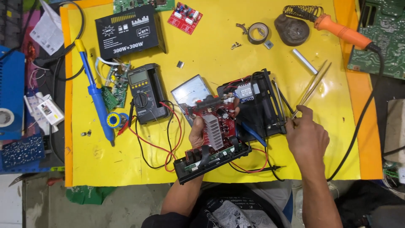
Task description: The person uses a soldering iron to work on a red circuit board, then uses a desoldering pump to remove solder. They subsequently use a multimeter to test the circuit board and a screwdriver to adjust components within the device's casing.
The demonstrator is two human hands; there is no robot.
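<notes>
While your left hand (197,134) grips the red circuit board (213,126) by its left edge, fingers curled under it and thumb on top, the board sits raised over the middle of the yellow mat (219,50). Its long axis runs from near-left to far-right: the black front panel (213,162) hangs at the near end, pointing toward you, and the far end reaches into the black chassis (259,105). A ribbed silver heatsink (214,131) stands on the board, aligned with that same axis.

Your right hand (307,137) is just right of the chassis, fingers pinched on a pair of tweezers (312,86) whose long arms slant up and away to the far right. The pinched end lies close to the chassis's right edge; contact cannot be confirmed.

Red and black probe leads (168,147) loop across the mat on the near-left side of the board, trailing from the dark multimeter (143,93). An analogue meter (190,90) lies just behind your left hand. Further left lie a blue desoldering pump (97,101) and a solder spool (114,120). At the far edge are a black cover plate (128,31), a tape roll (257,33) and an orange soldering iron (341,29) resting in its stand.
</notes>
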